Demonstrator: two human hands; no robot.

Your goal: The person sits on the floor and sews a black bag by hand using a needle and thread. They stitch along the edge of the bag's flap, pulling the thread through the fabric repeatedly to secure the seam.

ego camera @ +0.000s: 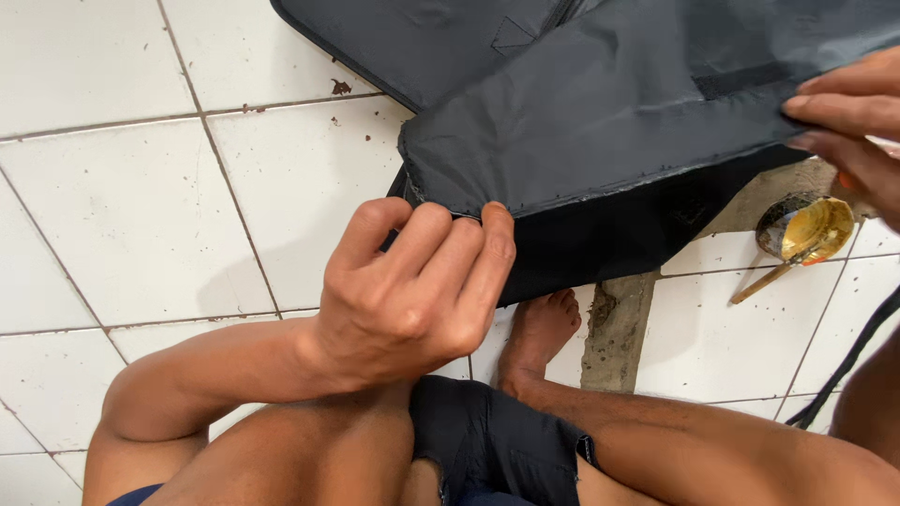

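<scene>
Dark grey fabric panel — left hand pinches its hemmed edge, right hand grips the far edge; glue tin nearby.

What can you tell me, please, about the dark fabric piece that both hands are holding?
The dark grey, slightly glossy fabric piece looks like a woven synthetic panel of a bag. It has a stitched hem along its lower edge, a dark strip near the upper right and a stitched triangle near the top. It is stretched above the white tiled floor. The left hand pinches its lower corner; the right hand grips its right edge.
</scene>
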